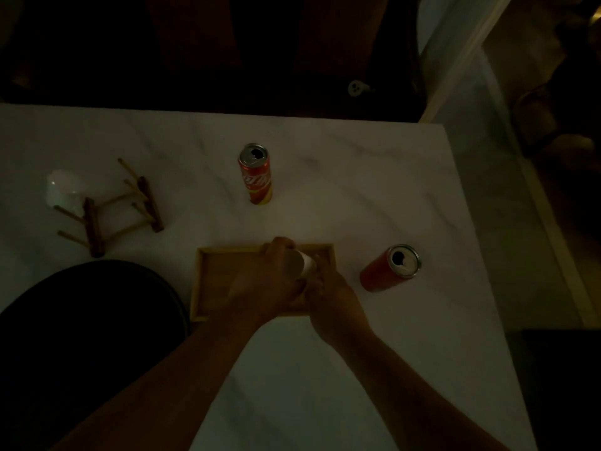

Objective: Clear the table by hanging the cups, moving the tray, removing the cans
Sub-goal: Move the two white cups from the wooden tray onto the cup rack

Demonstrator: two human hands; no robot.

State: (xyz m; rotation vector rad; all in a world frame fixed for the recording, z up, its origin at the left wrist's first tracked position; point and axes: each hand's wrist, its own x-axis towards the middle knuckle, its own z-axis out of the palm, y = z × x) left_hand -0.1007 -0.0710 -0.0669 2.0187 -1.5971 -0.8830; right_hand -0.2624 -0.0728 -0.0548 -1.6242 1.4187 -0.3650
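Small white cup [304,263], tilted, gripped over wooden tray [214,281].

Both hands, left hand [266,281] and right hand [328,294], grip a white cup [304,265] above a wooden tray [211,281] near the table's [357,369] front edge; two red cans [255,174] [388,268] and a cup rack [120,206] stand beyond.

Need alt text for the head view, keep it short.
Both hands, left and right, hold a white cup over a wooden tray on a dim white table, with two cans and a cup rack.
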